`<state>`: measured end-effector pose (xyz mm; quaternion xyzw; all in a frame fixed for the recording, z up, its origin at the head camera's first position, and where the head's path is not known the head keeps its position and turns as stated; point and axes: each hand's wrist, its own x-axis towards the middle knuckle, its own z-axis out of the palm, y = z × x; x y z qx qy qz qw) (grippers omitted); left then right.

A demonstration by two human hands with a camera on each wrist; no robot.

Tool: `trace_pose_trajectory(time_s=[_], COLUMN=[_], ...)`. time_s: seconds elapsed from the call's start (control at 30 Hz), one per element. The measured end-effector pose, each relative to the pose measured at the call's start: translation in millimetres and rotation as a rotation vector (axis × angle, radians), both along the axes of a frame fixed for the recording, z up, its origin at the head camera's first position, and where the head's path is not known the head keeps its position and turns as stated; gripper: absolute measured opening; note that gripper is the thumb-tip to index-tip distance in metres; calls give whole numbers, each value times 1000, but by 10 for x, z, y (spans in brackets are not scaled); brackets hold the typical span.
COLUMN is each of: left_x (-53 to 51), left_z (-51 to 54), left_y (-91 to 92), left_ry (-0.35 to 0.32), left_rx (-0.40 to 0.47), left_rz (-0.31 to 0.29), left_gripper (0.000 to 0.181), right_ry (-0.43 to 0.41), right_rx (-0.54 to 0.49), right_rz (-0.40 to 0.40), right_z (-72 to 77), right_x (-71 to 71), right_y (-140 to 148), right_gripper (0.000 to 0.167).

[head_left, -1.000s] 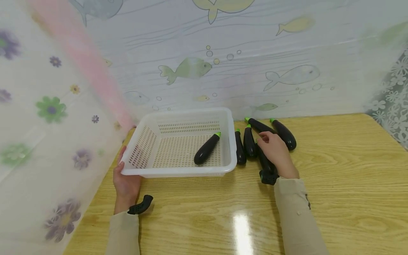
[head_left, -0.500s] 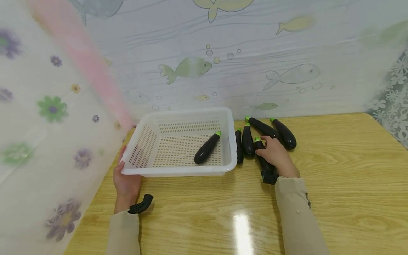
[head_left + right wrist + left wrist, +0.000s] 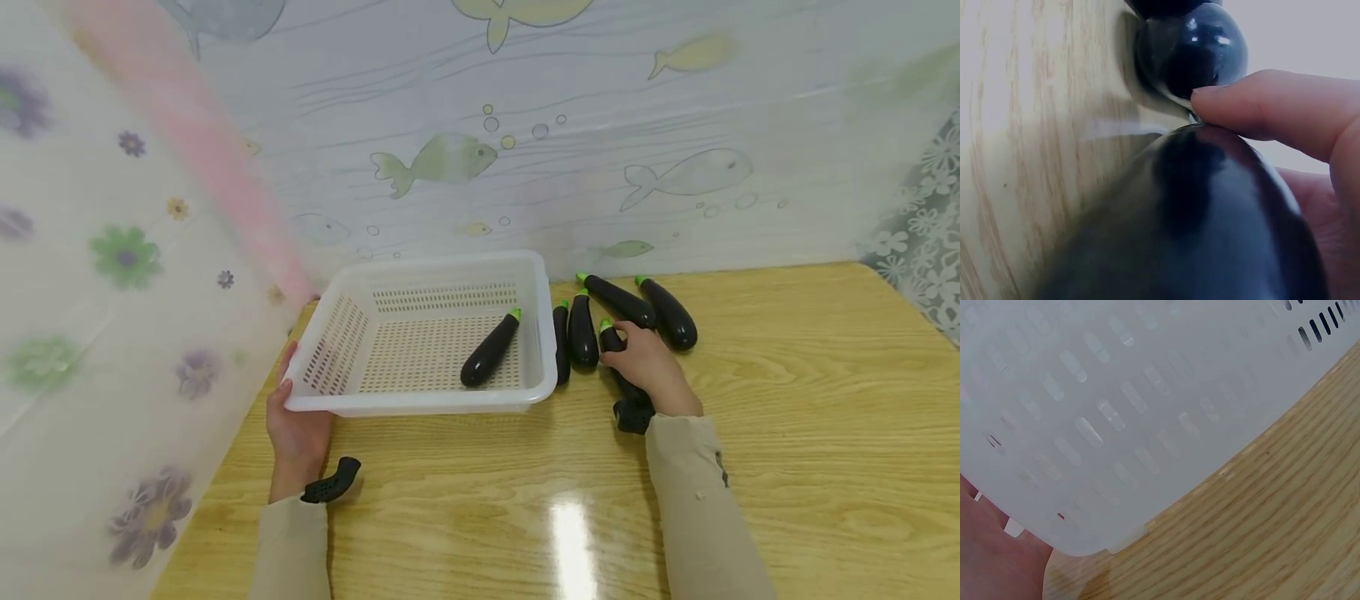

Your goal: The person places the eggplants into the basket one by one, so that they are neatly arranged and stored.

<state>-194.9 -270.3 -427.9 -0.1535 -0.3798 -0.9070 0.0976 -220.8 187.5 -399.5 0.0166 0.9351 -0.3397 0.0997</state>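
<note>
In the head view a white plastic basket (image 3: pixel 442 403) stands with one dark eggplant (image 3: pixel 491 350) lying inside. My left hand (image 3: pixel 297 427) holds its front left corner, thumb at the rim; the left wrist view shows the slotted wall (image 3: pixel 1147 444) beside part of the palm. To the right of the basket, my right hand (image 3: pixel 647 360) grips an eggplant (image 3: pixel 612 342) near its green stem end. Up close in the right wrist view, the thumb (image 3: pixel 1247 103) lies against that eggplant (image 3: pixel 1197 212); the fingers beyond are mostly hidden.
Two eggplants, a slim one (image 3: pixel 562 346) and a fuller one (image 3: pixel 582 333), lie between basket and right hand. Behind the hand are two more, one slanting (image 3: pixel 617 300) and one farther right (image 3: pixel 667 315). The wooden table (image 3: pixel 810 400) meets a patterned wall covering (image 3: pixel 555 192).
My right hand has come down from above the eggplant, and its thumb and fingers have closed around the stem end. The neighbouring eggplant has shifted slightly left. My left hand stays on the basket.
</note>
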Motion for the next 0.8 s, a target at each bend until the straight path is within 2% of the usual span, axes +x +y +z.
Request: trace_pose_trajectory(time_s=[0.33,0.63,0.8], left_x=[-9,-16,-16], left_z=[-4,-15,-23], left_y=[-13,-13,-18], left_ry=[5,4,6], left_rx=[13,7,11], left_rz=[-17,-21,-17], left_gripper=[54,55,55], right_ry=[15,38,32], right_rx=[-21,41,33], right_rz=[-37,-69,-102], right_z=[-42,-81,-80], right_x=[-5,-12,-8], right_y=[-8,-40,-39], right_gripper=[63,63,61])
